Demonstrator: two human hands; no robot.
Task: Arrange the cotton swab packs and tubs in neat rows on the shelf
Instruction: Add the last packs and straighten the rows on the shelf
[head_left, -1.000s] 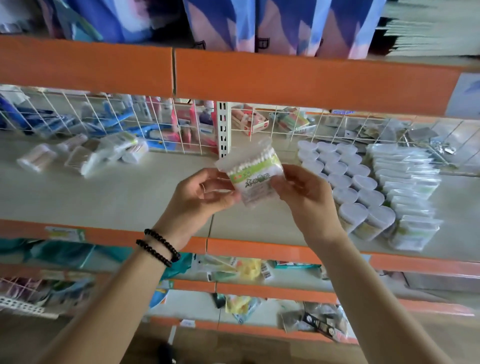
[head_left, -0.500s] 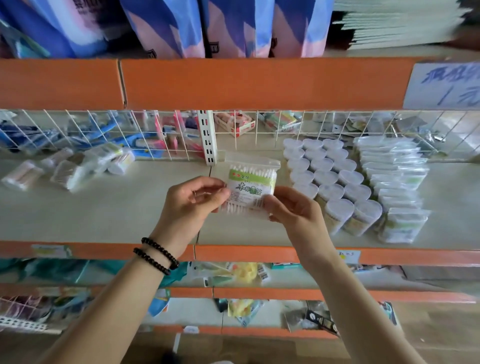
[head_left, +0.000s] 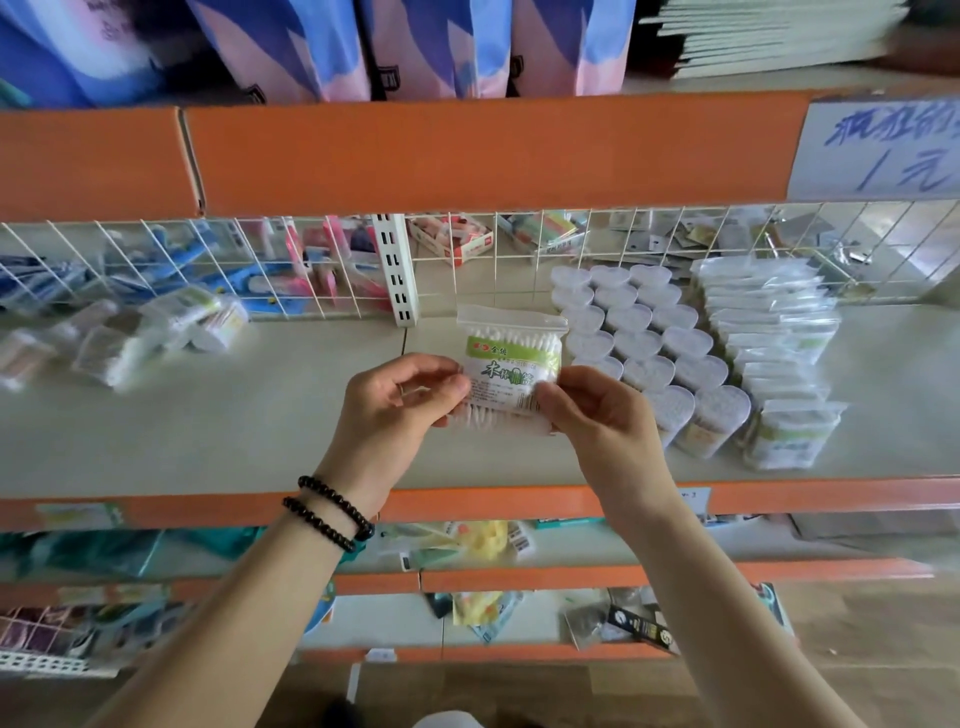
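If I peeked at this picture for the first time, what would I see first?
First you would see the two hands, left hand and right hand, pinching a cotton swab pack upright in the middle, above the shelf. To the right of it stand neat rows of white-lidded tubs, with a row of flat packs beside them. At far left lies a messy pile of loose packs.

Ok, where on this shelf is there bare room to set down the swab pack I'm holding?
Bare shelf runs from the loose swab packs at far left to the heart-shaped tubs, under the held pack and both hands. A smaller patch lies right of the stacked packs. The tubs and stacked packs stand tight together, with no gap.
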